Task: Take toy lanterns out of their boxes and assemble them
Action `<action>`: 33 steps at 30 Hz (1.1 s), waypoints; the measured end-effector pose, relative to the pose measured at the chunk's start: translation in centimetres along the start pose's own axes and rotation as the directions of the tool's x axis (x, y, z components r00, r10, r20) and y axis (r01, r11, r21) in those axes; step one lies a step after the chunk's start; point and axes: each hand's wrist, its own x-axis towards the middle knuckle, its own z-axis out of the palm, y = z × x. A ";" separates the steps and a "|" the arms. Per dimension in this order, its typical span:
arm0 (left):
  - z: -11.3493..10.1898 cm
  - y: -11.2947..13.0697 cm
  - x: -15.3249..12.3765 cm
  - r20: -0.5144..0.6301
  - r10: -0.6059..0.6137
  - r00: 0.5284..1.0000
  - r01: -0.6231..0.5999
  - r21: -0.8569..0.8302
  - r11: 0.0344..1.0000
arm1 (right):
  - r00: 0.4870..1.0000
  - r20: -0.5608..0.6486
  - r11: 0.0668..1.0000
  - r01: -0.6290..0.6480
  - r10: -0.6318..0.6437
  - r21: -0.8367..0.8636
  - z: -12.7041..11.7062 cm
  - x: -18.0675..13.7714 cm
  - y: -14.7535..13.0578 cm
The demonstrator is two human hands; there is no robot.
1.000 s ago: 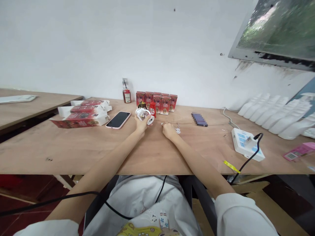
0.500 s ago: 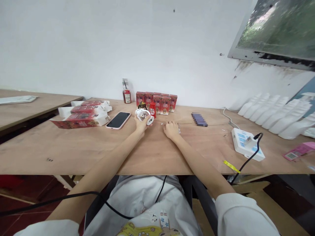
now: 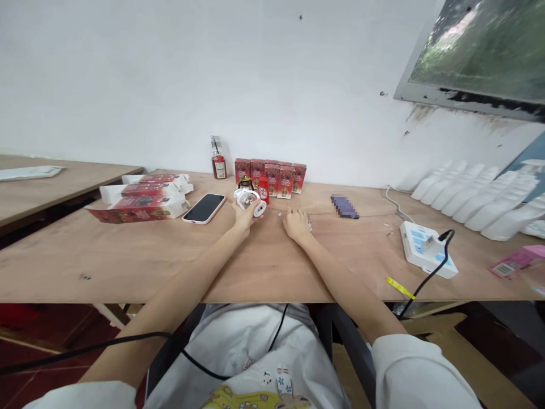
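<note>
A small white lantern (image 3: 248,197) with a clear window lies tilted in my left hand (image 3: 244,217), its round base turned to the right. My fingers are closed round it. Just behind stand a black-and-gold lantern (image 3: 246,182) and a red lantern (image 3: 263,189). To the right, my right hand (image 3: 297,225) rests low on the table with its fingers curled together. What lies under those fingers is hidden. A small shiny piece (image 3: 310,223) shows by that hand's right edge, too small to name.
Several small red boxes (image 3: 285,182) stand by the wall, near a bottle (image 3: 219,165). Left are a phone (image 3: 205,208) and open red cartons (image 3: 140,208). Right lie a blurred dark phone-like object (image 3: 344,207), a power strip (image 3: 419,244), a yellow strip (image 3: 400,287) and white bottles (image 3: 489,204).
</note>
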 end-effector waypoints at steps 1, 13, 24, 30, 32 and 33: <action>0.0 0.0 0.0 0.001 0.000 1.000 0.000 0.002 1.000 | 1.000 0.000 1.000 0.005 -0.005 -0.001 0.0 0.0 0.0; 0.0 0.1 -0.1 0.001 -0.007 1.000 0.007 0.011 1.000 | 0.996 0.081 0.999 -0.034 0.035 -0.003 0.0 0.5 0.0; -0.1 -0.2 0.2 0.010 0.004 1.000 -0.004 0.015 1.000 | 0.991 0.128 0.999 -0.037 0.038 -0.010 -0.5 0.3 0.2; 0.0 0.0 0.1 0.003 -0.002 1.000 0.002 0.016 1.000 | 0.992 0.126 1.000 0.012 -0.010 -0.016 -0.5 0.3 0.3; 0.0 0.1 -0.1 0.004 0.003 1.000 -0.003 0.017 1.000 | 0.991 0.125 0.999 0.045 -0.043 -0.012 -0.6 0.2 0.4; 0.0 0.1 -0.1 0.005 0.005 1.000 -0.005 0.018 1.000 | 0.990 0.123 0.998 0.064 -0.062 -0.008 -0.6 0.1 0.5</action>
